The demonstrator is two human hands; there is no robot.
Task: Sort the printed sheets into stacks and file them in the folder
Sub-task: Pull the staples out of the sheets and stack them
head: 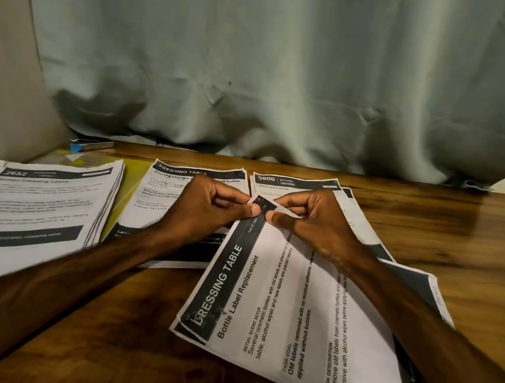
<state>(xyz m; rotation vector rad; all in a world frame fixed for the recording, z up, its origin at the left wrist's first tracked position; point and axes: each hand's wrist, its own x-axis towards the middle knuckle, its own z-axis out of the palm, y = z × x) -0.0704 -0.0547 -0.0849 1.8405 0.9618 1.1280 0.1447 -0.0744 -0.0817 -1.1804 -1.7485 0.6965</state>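
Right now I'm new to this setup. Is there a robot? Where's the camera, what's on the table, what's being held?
There is no machine here. A person works with bare hands, and the single picture comes from a wide-angle camera on their head, looking forward and down.

The left hand and right hand both pinch the far corner of a printed sheet headed Dressing Table, Bottle Label Replacement. That pinch is the only grip. More paper lies under the sheet.

Three piles lie on the wooden table: the 2652 stack at the left, the Dressing Table stack in the middle, and the Kitchen stack behind the hands. A yellow-green folder shows between the left and middle piles, partly covered. A curtain hangs behind.
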